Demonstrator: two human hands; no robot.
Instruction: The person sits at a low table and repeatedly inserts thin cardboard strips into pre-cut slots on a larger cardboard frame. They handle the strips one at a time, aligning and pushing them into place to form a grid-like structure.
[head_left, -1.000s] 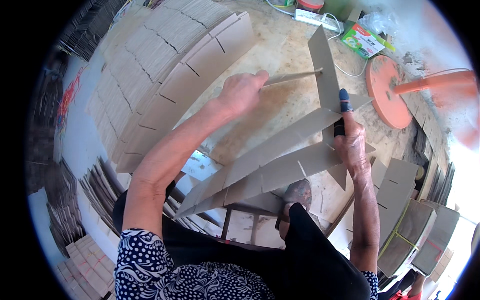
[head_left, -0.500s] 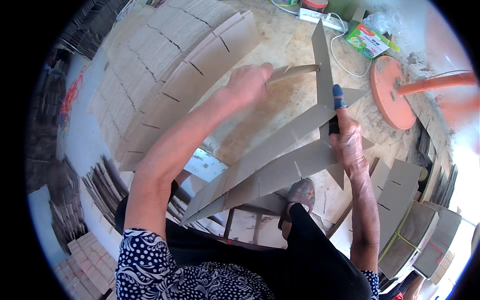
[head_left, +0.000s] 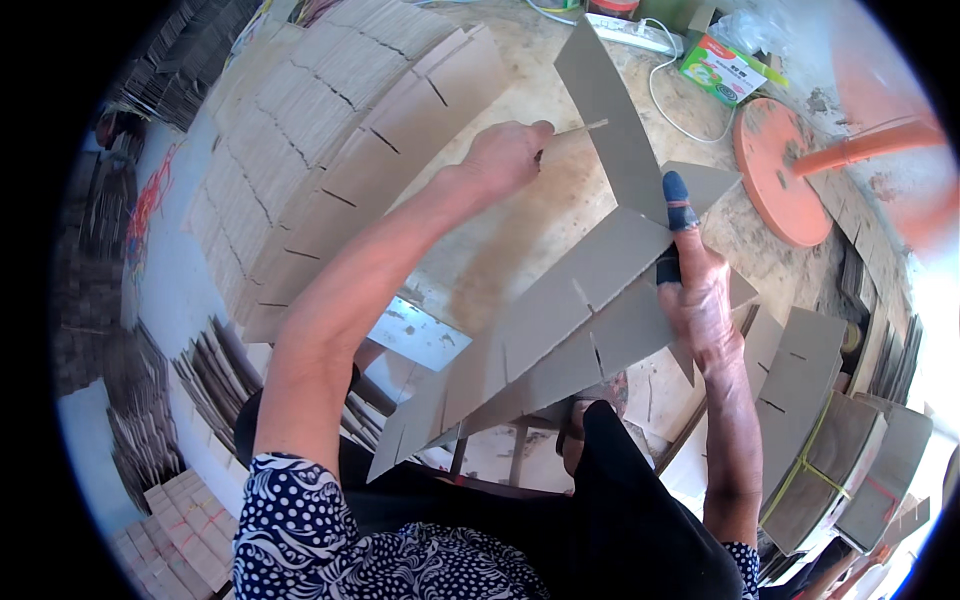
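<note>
My left hand [head_left: 497, 165] is closed around one end of a short cardboard strip [head_left: 582, 128], which shows almost edge-on. The far end of that strip meets a tall upright cardboard piece [head_left: 610, 110]. My right hand [head_left: 698, 285], with dark covers on the thumb and a finger, grips slotted cardboard dividers where they cross. Two long slotted strips [head_left: 560, 300] run from there down towards my lap, one beside the other. Other crossing cardboard ends stick out around my right hand. Its palm side and some fingertips are hidden.
A large stack of slotted cardboard sheets [head_left: 330, 130] fills the table's left side. At the back are a white power strip [head_left: 632, 34] and a green box [head_left: 722, 70]. An orange round base with a pole [head_left: 768, 172] stands at right, above tied cardboard bundles [head_left: 822, 470].
The cardboard dividers have turned in my right hand; the tall piece now leans to the left. The strip in my left hand has tilted from showing its face to nearly edge-on.
</note>
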